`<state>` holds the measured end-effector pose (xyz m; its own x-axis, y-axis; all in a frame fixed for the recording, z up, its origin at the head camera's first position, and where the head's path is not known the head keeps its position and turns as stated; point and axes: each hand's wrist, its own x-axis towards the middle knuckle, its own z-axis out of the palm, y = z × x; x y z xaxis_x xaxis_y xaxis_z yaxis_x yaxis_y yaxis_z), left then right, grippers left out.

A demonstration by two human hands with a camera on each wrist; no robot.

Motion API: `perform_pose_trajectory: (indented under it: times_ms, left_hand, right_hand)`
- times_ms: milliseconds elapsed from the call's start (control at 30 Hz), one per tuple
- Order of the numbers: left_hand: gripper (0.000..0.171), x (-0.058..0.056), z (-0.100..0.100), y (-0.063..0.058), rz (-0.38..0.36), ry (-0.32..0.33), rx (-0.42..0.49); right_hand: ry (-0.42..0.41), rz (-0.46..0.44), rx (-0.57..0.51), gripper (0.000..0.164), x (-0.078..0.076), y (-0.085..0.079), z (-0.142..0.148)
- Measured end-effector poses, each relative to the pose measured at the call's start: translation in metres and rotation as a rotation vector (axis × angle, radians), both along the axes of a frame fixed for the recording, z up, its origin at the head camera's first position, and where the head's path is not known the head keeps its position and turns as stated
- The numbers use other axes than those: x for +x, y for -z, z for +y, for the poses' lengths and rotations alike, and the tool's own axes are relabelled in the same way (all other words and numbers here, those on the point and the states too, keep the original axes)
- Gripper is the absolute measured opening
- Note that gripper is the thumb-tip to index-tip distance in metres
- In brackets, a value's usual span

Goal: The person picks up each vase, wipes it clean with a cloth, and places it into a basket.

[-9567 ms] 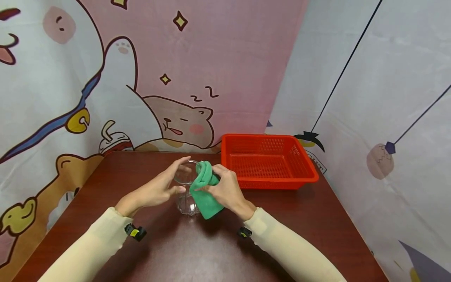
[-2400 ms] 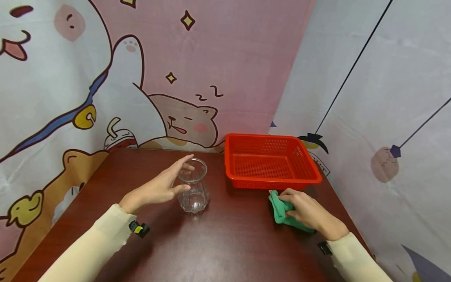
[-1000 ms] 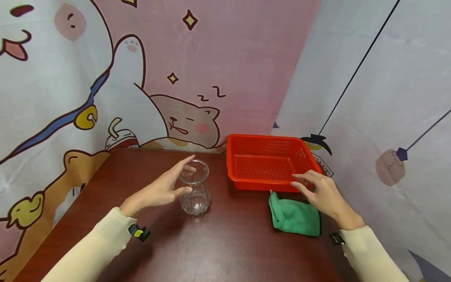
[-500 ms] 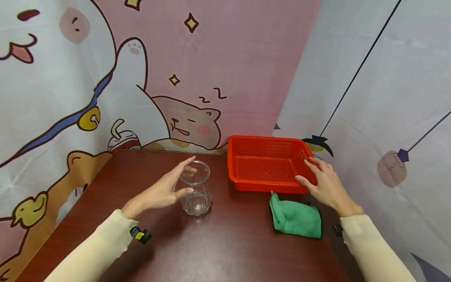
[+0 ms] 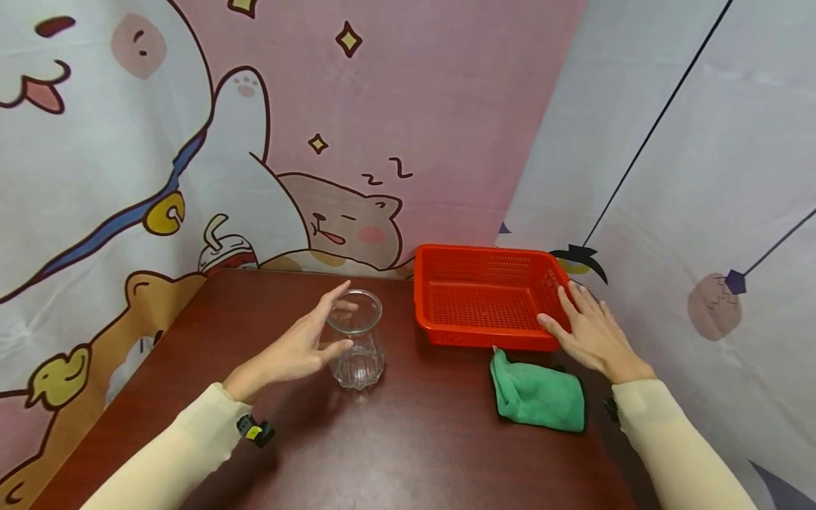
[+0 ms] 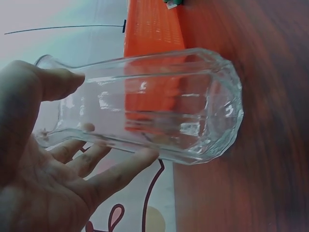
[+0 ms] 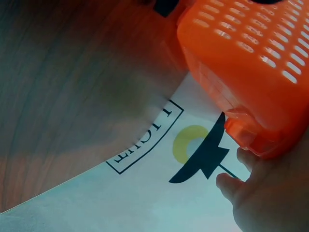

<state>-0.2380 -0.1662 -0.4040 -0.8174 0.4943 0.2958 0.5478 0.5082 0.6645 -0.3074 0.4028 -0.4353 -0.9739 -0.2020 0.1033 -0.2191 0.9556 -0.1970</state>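
Note:
A clear glass vase [image 5: 359, 361] stands upright on the table, left of centre. My left hand [image 5: 293, 350] curves round its neck, thumb on the near side and fingers behind the glass. In the left wrist view the thumb and fingers lie on either side of the vase [image 6: 159, 106]. At the right, my right hand [image 5: 596, 336] is spread at the right rim of a red plastic basket [image 5: 487, 338]. Seen from the right wrist, fingertips are at the outer edge of the basket [image 7: 231, 63]; whether they press it I cannot tell. Nothing else is in that hand.
A folded green cloth [image 5: 542, 397] lies on the table in front of the basket. The brown table [image 5: 408, 439] is bounded by a printed fabric backdrop [image 5: 446, 127] behind and on both sides.
Earlier my right hand wiped at the vase with the cloth, then carried it right and let it go on the table. It has since moved to the basket's rim. The left hand stays at the vase.

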Motion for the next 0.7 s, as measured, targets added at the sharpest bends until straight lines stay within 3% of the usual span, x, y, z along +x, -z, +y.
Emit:
perform_pose_trajectory:
  times_ms: [200, 433, 533, 700]
  left_hand:
    - [0.108, 0.005, 0.002, 0.005, -0.029, -0.053, 0.033]
    - [0.11, 0.008, 0.002, 0.022, -0.187, -0.16, 0.196]
    - [0.112, 0.01, 0.004, 0.033, -0.182, -0.221, 0.206]
    - [0.109, 0.011, 0.011, 0.047, -0.152, -0.237, 0.204]
  right_hand:
    - [0.002, -0.017, -0.002, 0.1, -0.002, 0.003, 0.0]
    - [0.014, -0.019, -0.007, 0.101, -0.001, 0.002, -0.001]
    - [0.014, -0.02, -0.01, 0.101, -0.002, 0.003, -0.001]
    - [0.016, -0.013, -0.013, 0.101, -0.002, 0.005, -0.001]
